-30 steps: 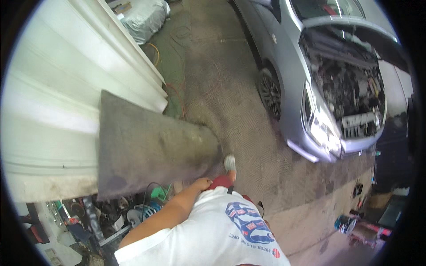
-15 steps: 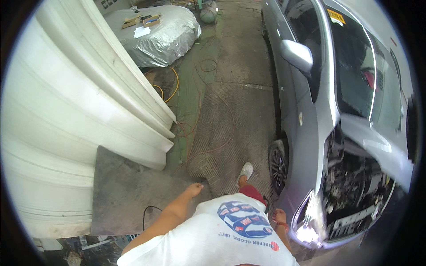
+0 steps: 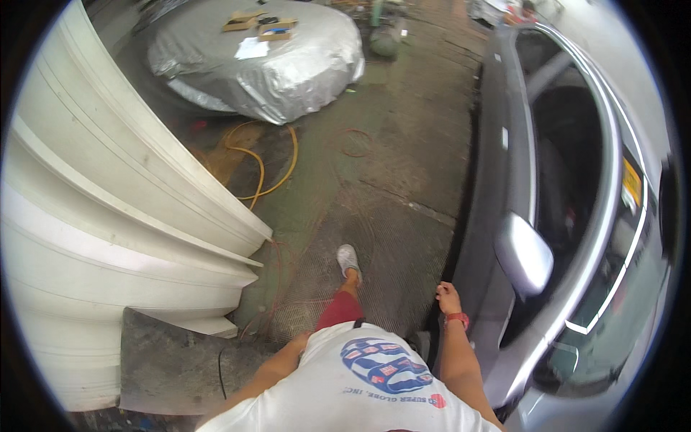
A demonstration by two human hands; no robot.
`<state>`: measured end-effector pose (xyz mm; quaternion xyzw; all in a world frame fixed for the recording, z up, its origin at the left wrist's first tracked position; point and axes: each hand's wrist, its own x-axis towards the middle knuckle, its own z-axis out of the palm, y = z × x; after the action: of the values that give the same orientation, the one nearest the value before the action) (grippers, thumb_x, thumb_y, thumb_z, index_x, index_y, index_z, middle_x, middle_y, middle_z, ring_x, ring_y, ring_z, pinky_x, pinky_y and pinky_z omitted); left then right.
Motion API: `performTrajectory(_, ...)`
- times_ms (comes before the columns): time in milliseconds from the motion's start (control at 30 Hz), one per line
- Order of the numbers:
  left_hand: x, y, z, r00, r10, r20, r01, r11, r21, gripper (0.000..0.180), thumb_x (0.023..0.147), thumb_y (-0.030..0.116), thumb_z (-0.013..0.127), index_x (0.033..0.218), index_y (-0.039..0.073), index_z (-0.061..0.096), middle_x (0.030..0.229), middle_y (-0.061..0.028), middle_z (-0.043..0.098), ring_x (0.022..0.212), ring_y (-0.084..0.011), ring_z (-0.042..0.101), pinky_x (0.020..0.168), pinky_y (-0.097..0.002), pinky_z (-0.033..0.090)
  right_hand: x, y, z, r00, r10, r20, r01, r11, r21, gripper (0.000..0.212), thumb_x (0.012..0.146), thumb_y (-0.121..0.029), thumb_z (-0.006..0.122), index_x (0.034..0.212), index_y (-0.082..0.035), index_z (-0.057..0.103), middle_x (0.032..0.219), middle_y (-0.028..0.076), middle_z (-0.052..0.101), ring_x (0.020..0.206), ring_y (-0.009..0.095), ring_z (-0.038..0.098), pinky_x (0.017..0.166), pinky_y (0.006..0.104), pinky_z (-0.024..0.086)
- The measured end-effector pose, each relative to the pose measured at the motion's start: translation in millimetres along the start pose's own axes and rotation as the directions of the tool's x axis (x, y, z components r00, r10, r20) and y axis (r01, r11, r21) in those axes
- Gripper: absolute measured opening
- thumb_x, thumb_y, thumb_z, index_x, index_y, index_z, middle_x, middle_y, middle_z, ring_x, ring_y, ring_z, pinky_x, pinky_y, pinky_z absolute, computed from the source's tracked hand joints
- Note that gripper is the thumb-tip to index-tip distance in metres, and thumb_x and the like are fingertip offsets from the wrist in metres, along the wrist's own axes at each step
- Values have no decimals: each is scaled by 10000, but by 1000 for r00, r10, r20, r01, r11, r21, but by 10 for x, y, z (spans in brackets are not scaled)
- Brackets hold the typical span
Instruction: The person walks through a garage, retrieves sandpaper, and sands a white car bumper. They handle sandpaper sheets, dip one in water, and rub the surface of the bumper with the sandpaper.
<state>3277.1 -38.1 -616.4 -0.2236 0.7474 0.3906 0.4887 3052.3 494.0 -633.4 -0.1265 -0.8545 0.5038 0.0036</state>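
My right hand (image 3: 448, 297), with a red band round its wrist, swings beside the grey car (image 3: 482, 237); its fingers curl in loosely and nothing shows in them. The car's silver side mirror (image 3: 525, 253) is just right of that arm. Low by the hem of my white shirt (image 3: 367, 374) is my left hand (image 3: 301, 341). Its fingers are blurred and partly hidden, so I cannot make out their pose. One foot in a light clog (image 3: 348, 261) is forward on the ribbed floor.
Tall white ribbed panels (image 3: 137, 237) stand on the left, above a dark sheet (image 3: 173, 360). A yellow hose (image 3: 294, 162) loops on the floor. Farther off, a silver cover (image 3: 281, 86) lies over a large shape, with small cardboard boxes (image 3: 277, 30) on top. A person (image 3: 520, 13) is behind the car.
I have walked forward along the car, from its open engine bay to its side mirror. The covered shape looks nearer. My left hand has swung back, my right hand forward.
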Motion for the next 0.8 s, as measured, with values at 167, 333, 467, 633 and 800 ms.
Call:
performTrajectory(167,1049,1027,-1291,982,56,-178,-61,998,-25,455,1074,385,566,1309,20,705,1365,-211,688,1210,-367,663,1067,-495,510,1068,-421,222,854,431,292,-444,896,-21,160,1093,-288,544,1082,-146,617,750,48,616,538,169,577,378,332,416)
performTrajectory(333,1530,2892,-2986,914,106,-393,-148,986,-77,544,1073,435,525,1373,1,658,1417,-235,654,1317,-394,625,1120,-485,476,1730,-933,239,661,634,402,-527,773,-353,268,1045,-346,656,1167,-108,640,828,56,641,624,191,622,494,342,481)
performTrajectory(467,2035,4070,-3867,806,133,-577,-288,939,-186,536,1069,422,544,1393,7,642,1460,-219,630,1360,-376,594,1140,-449,460,3076,-1167,450,650,604,461,-463,796,-390,325,1009,-344,675,1203,-88,629,904,92,643,723,234,617,583,370,485)
performTrajectory(633,2554,5178,-4358,728,42,-684,-277,931,-238,484,1064,413,546,1327,31,683,1385,-226,667,1285,-408,628,1104,-474,481,5031,-1424,623,649,568,505,-422,822,-382,408,964,-342,698,1249,-62,615,998,136,645,848,289,611,695,406,490)
performTrajectory(800,3086,5767,-3745,837,-201,-509,66,961,-270,437,1060,392,521,1282,67,711,1239,-236,721,1220,-406,669,1046,-516,514,7282,-1725,638,672,524,523,-370,849,-377,498,919,-339,722,1296,-36,601,1093,181,647,972,344,605,807,441,494)
